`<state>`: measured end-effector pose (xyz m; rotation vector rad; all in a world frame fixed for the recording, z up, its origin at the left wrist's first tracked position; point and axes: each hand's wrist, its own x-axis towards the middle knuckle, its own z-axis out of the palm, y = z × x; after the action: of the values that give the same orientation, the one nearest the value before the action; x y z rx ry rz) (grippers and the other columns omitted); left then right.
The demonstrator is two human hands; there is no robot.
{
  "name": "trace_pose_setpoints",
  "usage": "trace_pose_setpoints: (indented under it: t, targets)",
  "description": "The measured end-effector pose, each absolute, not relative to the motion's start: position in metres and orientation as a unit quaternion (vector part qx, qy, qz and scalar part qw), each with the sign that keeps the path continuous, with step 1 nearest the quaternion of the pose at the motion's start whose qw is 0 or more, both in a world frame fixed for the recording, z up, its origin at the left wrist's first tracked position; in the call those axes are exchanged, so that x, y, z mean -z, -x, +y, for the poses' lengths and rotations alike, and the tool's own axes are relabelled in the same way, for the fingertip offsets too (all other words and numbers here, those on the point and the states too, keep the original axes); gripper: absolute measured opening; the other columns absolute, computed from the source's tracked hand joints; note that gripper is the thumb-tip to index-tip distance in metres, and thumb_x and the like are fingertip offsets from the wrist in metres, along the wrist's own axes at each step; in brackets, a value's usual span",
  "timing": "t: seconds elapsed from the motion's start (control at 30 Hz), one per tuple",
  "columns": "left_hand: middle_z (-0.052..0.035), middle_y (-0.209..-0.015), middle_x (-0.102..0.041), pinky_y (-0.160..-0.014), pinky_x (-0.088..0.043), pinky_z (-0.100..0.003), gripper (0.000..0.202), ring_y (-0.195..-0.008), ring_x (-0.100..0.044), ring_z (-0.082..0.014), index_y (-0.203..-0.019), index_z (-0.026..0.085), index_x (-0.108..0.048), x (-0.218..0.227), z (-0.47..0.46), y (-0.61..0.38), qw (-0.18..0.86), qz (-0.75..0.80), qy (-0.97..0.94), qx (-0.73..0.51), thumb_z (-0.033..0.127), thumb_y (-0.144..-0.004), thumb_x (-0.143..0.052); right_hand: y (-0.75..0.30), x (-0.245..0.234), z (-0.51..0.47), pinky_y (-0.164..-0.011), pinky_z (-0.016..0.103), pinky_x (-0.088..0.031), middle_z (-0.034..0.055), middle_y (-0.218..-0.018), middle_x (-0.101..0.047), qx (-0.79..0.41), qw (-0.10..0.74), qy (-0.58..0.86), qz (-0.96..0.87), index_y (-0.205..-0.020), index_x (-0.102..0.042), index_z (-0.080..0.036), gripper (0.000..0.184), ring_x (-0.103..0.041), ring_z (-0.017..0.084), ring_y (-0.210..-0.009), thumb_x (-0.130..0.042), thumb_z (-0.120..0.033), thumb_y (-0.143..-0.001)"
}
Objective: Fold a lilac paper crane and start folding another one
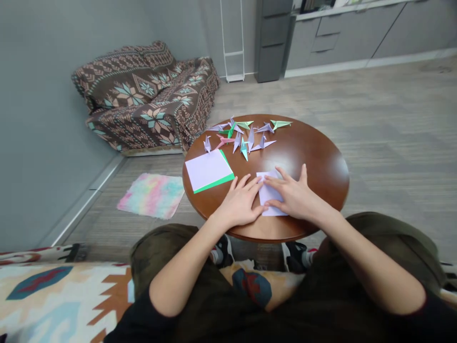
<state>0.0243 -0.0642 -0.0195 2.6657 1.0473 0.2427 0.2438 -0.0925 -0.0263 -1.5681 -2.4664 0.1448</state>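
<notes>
The left hand (pixel 240 202) lies open and flat on the round wooden tabletop (pixel 321 176), its fingertips touching the left edge of a folded lilac paper (pixel 270 200). The right hand (pixel 293 193) is open too, its fingers spread and pressing down on the paper's right part. Just left of the hands lies a square lilac sheet (pixel 207 170) with green showing along two edges. Lilac, green and pink origami cranes (pixel 243 143) lie clustered near the far rim.
</notes>
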Motion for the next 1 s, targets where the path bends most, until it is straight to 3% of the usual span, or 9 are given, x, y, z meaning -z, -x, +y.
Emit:
trace_pose_setpoints:
  t: [0.33, 0.53, 0.83, 1.0]
  targets:
    - [-0.0102, -0.169, -0.04, -0.13, -0.018, -0.064, 0.076, -0.158, -0.028, -0.0398, -0.159, 0.019, -0.042, 0.018, -0.062, -0.023, 0.14, 0.362, -0.918, -0.076, 0.056, -0.095, -0.06, -0.259, 0.036, -0.095, -0.103, 0.096, 0.007, 0.0125, -0.159, -0.056, -0.079, 0.102, 0.548, -0.826, -0.159, -0.045, -0.028, 0.065, -0.029, 0.048, -0.157, -0.056, -0.053, -0.1]
    - [-0.0114, -0.168, -0.042, -0.13, -0.019, -0.064, 0.078, -0.158, -0.029, -0.0399, -0.158, 0.017, -0.044, 0.016, -0.062, -0.025, 0.136, 0.367, -0.918, -0.066, 0.053, -0.093, -0.063, -0.275, 0.037, -0.103, -0.104, 0.097, 0.003, 0.0119, -0.16, -0.054, -0.071, 0.083, 0.564, -0.819, -0.159, -0.045, -0.028, 0.069, -0.03, 0.048, -0.156, -0.057, -0.057, -0.098]
    - [-0.0124, -0.166, -0.045, -0.128, -0.021, -0.064, 0.077, -0.158, -0.029, -0.0399, -0.158, 0.017, -0.044, 0.017, -0.06, -0.026, 0.126, 0.363, -0.921, -0.065, 0.054, -0.093, -0.062, -0.273, 0.028, -0.11, -0.101, 0.099, 0.0, 0.0163, -0.16, -0.053, -0.038, 0.089, 0.553, -0.827, -0.153, -0.052, -0.021, 0.059, -0.035, 0.049, -0.153, -0.056, -0.047, -0.1]
    - [-0.0122, -0.166, -0.046, -0.129, -0.021, -0.064, 0.078, -0.158, -0.029, -0.0402, -0.16, 0.017, -0.041, 0.018, -0.06, -0.026, 0.121, 0.361, -0.922, -0.065, 0.054, -0.094, -0.06, -0.253, 0.031, -0.106, -0.108, 0.094, -0.003, 0.018, -0.164, -0.047, -0.028, 0.103, 0.542, -0.834, -0.155, -0.049, -0.017, 0.054, -0.035, 0.044, -0.155, -0.042, -0.037, -0.106]
